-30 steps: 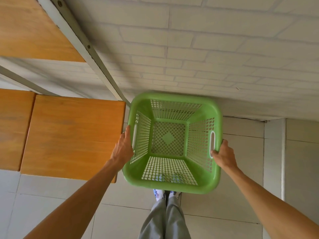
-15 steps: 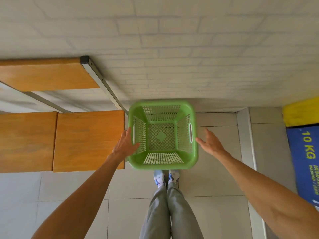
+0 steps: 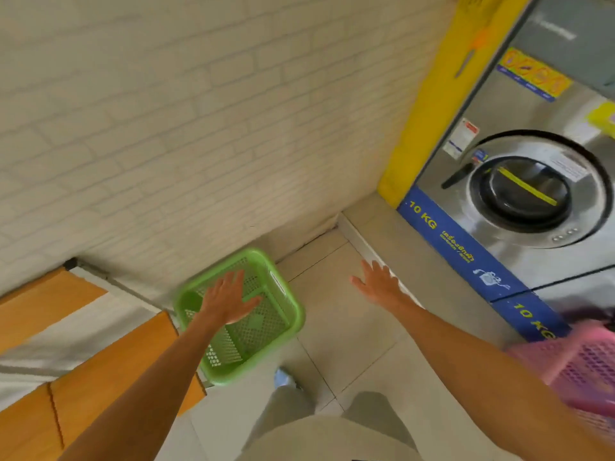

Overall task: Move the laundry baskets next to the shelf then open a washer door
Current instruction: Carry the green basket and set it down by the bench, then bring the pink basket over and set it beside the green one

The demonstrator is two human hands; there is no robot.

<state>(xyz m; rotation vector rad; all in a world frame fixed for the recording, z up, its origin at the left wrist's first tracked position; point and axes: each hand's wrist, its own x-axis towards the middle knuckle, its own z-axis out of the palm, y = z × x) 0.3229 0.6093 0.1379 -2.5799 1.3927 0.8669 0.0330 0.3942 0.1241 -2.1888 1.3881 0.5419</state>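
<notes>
baskets are the job here: the left hand (image 3: 229, 302) hangs flat and wide open above the green basket (image 3: 286, 314), holding nothing, and the right hand (image 3: 376, 282) is spread empty over the bare floor (image 3: 346, 327). the green basket sits on the floor against the wooden shelf (image 3: 109, 371), by the wall. a pink basket (image 3: 579, 364) waits at the right, below the washer door (image 3: 532, 191). done well, the next grab would take both its rims and set it just beside the green one.
</notes>
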